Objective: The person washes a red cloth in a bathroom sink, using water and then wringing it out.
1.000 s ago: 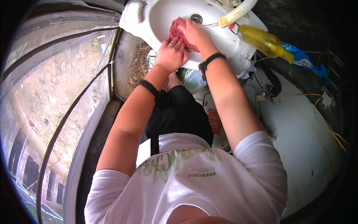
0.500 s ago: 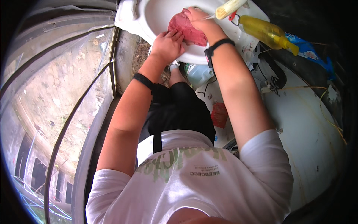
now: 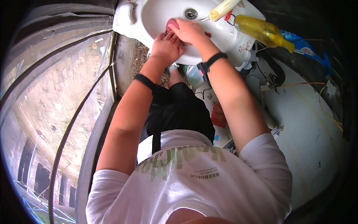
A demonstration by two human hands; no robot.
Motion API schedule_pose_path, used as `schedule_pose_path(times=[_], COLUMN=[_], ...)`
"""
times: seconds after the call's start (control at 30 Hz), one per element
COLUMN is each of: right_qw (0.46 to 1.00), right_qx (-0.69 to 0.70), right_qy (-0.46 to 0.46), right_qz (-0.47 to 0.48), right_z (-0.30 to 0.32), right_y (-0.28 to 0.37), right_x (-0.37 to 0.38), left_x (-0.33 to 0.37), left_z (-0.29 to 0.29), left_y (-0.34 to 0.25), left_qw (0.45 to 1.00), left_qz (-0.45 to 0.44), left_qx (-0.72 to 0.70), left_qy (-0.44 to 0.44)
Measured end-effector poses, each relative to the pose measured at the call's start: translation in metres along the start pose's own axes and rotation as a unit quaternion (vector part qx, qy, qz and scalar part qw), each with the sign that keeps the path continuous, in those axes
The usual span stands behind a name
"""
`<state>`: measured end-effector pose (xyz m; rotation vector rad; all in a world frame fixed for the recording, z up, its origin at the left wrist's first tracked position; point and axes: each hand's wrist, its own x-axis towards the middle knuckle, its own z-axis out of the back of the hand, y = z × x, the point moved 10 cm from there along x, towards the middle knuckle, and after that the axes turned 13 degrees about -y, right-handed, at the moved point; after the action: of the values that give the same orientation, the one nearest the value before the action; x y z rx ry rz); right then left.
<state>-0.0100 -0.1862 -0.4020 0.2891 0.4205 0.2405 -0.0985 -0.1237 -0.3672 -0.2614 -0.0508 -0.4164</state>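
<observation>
Over the near side of the white washbasin (image 3: 220, 42), my two hands press together on a bunched wet-looking red cloth (image 3: 172, 24). My right hand (image 3: 189, 32) closes over it from above, with the thumb and palm covering most of it. My left hand (image 3: 166, 47) lies against its near left side, fingers bent and touching the right hand. Only the cloth's far end and a small bit beside the right wrist show; the rest is hidden. A thin streak of water comes from a cream, round-ended spout-like piece (image 3: 223, 10) beside my right hand.
The metal drain (image 3: 191, 14) lies beyond my hands. On the basin's right are a yellow bottle (image 3: 257, 30) and a blue packet (image 3: 306, 49); a white lump (image 3: 127, 14) sits on its left corner. Below stand a clear jug (image 3: 194, 76) and a red packet (image 3: 219, 114).
The cloth, spread out before, is now bunched between my hands. My right hand has moved down and left toward my left hand. The drain has come into sight.
</observation>
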Motion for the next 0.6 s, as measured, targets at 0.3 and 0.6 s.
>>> schedule_pose_path(times=[0.3,0.6], right_qw=[0.999,0.998], right_qx=[0.009,-0.02], right_qy=[-0.022,-0.015], right_qz=[-0.047,-0.052], right_z=[-0.007,-0.011], right_y=[-0.03,-0.066], right_x=[0.021,0.039], left_x=[0.002,0.007], left_z=[-0.004,-0.009], left_y=[-0.006,-0.019], left_qw=[1.0,0.999], left_qz=[-0.007,-0.007], left_qx=[-0.002,0.009], left_qy=[-0.009,0.03])
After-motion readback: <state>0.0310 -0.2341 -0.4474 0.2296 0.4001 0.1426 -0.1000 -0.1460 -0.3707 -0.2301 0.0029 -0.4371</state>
